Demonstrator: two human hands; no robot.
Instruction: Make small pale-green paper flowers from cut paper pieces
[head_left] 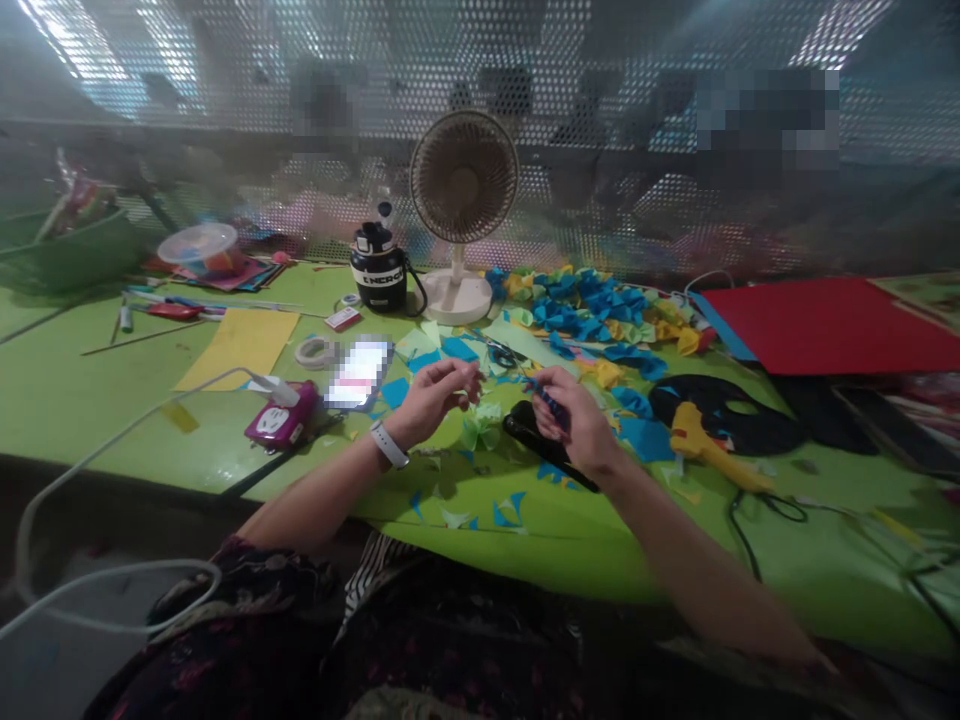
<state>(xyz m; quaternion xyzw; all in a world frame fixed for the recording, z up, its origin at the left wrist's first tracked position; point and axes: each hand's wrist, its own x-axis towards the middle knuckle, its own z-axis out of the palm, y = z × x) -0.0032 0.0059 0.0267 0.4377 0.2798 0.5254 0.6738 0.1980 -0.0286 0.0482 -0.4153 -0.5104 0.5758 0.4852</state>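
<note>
My left hand (442, 392), with a pale watch band at the wrist, is raised above the table, its thumb and fingers pinched together. Whatever may be between those fingertips is too small to make out. Wrapped in the fingers of my right hand (574, 420) is a slim dark blue tool (551, 402), its thin end pointing toward my left hand; its kind is not clear. A light green folded paper flower (481, 428) lies between and below the hands. Beside it, partly under my right hand, rests a long black object (529, 432) resembling a stapler. Dark scissors (504, 352) lie just beyond.
Paper flowers (577, 305) are heaped behind, beside a fan (463, 180) and black jug (379, 270). To the left are a phone (360, 372), tape roll (315, 352) and purple power adapter (281, 418). A yellow glue gun (709, 450) and red sheet (825, 320) lie right.
</note>
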